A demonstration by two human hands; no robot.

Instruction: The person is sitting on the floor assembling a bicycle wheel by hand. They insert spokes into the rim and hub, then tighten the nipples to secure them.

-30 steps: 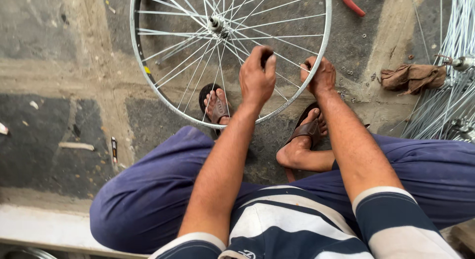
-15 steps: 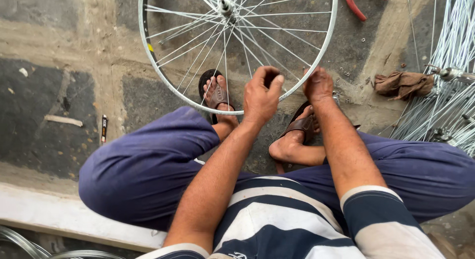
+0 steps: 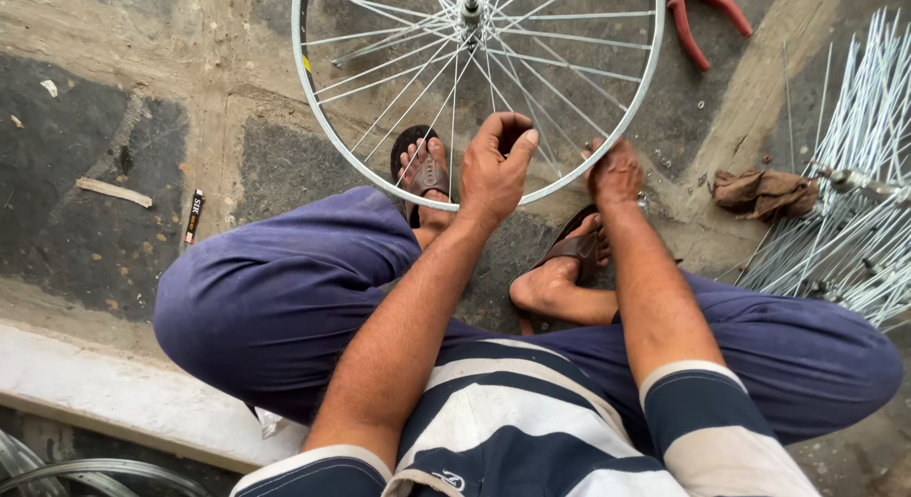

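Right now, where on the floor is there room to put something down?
Bare floor lies left of the wheel rim, beyond the small wood strip. It is crowded right: pliers, rag, loose spokes. Both hands fill the near rim.

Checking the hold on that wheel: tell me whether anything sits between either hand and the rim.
Nothing visible does. The left hand and the right hand both rest directly on the near edge of the wheel rim.
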